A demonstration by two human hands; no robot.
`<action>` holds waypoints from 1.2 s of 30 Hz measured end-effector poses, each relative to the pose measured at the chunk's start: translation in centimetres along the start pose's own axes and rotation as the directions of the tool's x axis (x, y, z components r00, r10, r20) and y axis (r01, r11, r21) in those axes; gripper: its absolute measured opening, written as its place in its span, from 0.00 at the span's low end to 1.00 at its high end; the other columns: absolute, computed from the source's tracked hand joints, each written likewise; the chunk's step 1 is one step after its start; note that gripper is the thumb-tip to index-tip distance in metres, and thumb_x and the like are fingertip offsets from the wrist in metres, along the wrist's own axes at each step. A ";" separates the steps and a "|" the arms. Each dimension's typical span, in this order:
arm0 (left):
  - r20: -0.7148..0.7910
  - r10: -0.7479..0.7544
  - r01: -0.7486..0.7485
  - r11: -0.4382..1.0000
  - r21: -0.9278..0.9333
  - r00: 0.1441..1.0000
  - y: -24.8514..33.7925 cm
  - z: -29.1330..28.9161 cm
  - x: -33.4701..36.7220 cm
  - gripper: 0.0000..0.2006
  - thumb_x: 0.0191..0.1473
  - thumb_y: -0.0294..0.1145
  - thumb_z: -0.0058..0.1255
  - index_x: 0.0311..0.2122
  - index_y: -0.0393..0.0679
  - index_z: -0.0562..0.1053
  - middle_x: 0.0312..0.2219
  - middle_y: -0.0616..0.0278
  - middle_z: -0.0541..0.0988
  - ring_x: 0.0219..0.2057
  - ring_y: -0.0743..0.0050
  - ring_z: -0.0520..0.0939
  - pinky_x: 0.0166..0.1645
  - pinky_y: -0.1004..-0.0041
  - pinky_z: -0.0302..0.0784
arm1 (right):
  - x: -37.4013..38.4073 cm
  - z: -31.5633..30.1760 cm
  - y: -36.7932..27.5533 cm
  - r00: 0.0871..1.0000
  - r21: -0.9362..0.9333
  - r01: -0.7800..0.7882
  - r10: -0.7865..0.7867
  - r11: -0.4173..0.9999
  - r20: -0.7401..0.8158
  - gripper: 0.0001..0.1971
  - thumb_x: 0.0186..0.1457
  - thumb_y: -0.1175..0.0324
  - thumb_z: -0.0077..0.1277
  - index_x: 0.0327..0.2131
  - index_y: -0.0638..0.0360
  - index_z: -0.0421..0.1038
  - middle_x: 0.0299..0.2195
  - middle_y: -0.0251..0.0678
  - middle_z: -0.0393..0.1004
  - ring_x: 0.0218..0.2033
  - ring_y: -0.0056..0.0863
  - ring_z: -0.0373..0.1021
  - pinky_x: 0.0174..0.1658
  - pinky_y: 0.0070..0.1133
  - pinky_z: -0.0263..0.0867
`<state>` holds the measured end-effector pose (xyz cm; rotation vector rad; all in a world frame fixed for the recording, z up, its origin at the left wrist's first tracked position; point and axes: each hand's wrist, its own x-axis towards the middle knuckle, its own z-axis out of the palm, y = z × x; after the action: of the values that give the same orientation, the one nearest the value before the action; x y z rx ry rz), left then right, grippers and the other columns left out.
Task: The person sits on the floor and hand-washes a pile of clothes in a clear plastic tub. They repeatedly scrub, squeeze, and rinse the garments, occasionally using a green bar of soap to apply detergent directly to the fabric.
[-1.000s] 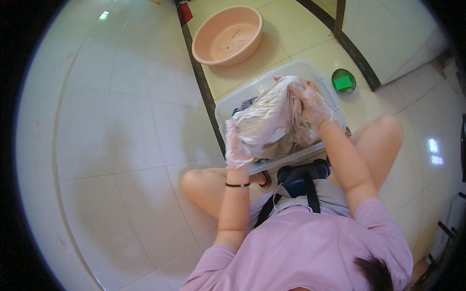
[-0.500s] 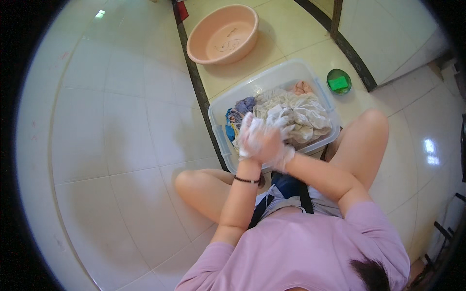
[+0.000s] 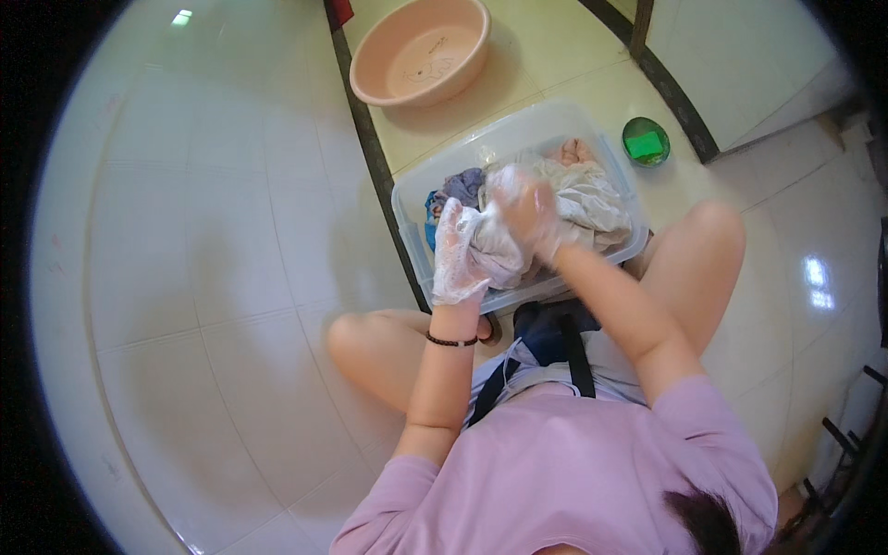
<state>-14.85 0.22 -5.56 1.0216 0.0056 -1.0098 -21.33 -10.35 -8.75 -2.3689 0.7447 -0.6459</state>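
Gripping cloth (image 3: 498, 256); lettered basin (image 3: 393, 69) beyond

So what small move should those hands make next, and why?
Perhaps rub the right hand across the pale cloth by the left hand: the cloth is bunched between both hands over the clear bin, though blur hides the right's exact grip.

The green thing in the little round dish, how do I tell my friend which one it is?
Find the big clear plastic tub with clothes in it. On the yellowish floor, just right of the tub's upper right corner, sits a small dark round dish. The green block lies in it, its bright colour unlike the pale tub and floor.
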 end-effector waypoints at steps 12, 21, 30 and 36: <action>-0.145 0.050 -0.073 0.985 -0.158 0.988 3.4 -1.9 2.1 0.20 0.59 0.49 0.29 0.35 0.42 0.67 0.32 0.57 0.73 0.36 0.62 0.75 0.45 0.63 0.71 | -0.4 -2.1 -1.8 0.949 0.287 0.168 -0.234 0.943 0.213 0.29 0.43 0.54 0.55 0.47 0.58 0.65 0.46 0.47 0.65 0.49 0.44 0.60 0.53 0.31 0.54; -0.155 0.112 -0.126 0.988 -0.086 0.982 1.6 -5.4 4.5 0.08 0.58 0.31 0.31 0.36 0.40 0.63 0.33 0.58 0.71 0.34 0.69 0.74 0.37 0.72 0.75 | -3.3 0.4 -4.1 0.966 0.634 0.089 -0.221 0.768 0.132 0.12 0.46 0.61 0.52 0.30 0.60 0.71 0.30 0.43 0.71 0.34 0.43 0.68 0.39 0.30 0.64; 0.097 -0.021 0.059 0.914 -0.402 0.995 2.1 -6.4 5.2 0.07 0.53 0.33 0.47 0.34 0.41 0.68 0.28 0.60 0.74 0.31 0.67 0.75 0.40 0.68 0.73 | -2.6 -4.6 -5.0 0.620 0.613 0.176 -0.570 0.771 0.539 0.12 0.45 0.62 0.53 0.31 0.60 0.71 0.26 0.43 0.71 0.31 0.41 0.68 0.36 0.30 0.63; 0.139 -0.057 0.015 0.958 0.287 0.989 1.8 -0.8 1.7 0.12 0.57 0.40 0.39 0.35 0.44 0.70 0.26 0.65 0.72 0.27 0.79 0.72 0.33 0.76 0.70 | -0.2 -3.7 0.4 0.967 0.383 0.251 -0.244 0.889 -0.067 0.17 0.38 0.62 0.58 0.33 0.58 0.73 0.27 0.41 0.74 0.32 0.38 0.70 0.40 0.26 0.64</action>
<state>-12.27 -0.15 -5.49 1.2105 -0.2494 -1.1389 -23.79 -11.82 -6.41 -2.1010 0.2823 -0.8366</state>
